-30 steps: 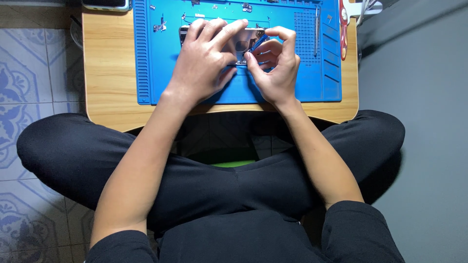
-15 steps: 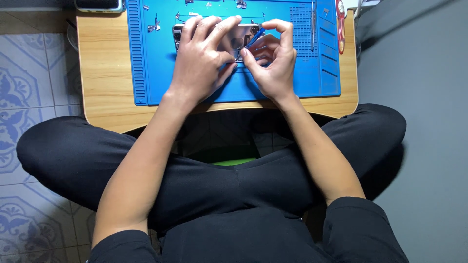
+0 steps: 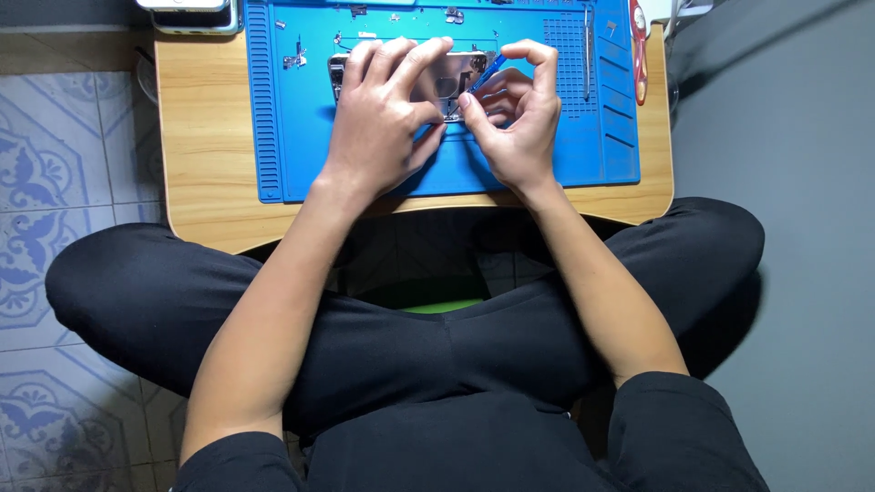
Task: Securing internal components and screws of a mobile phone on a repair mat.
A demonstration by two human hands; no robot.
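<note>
Phone chassis point(image 3: 453, 80) lies lengthwise left-right on blue mat point(image 3: 301, 155); left hand point(image 3: 383, 118) presses it, fingers spread; right hand point(image 3: 519, 123) pinches blue pry tool point(image 3: 486, 69).

Both forearms reach forward, left hand point(image 3: 383, 114) spread flat with fingers splayed, right hand point(image 3: 515, 118) fingers curled, pinching.

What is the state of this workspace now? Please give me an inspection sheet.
Surface: low wooden table, covered by blue silicone mat.
Job's things: opened grey phone body on the mat; thin blue tool.
Clutter: small metal parts; red-handled tool at right edge.
Grippers: left hand presses the phone; right hand pinches the blue tool.
Cables: nothing seen.
Surroundings: patterned floor tiles; crossed legs in black trousers.
</note>
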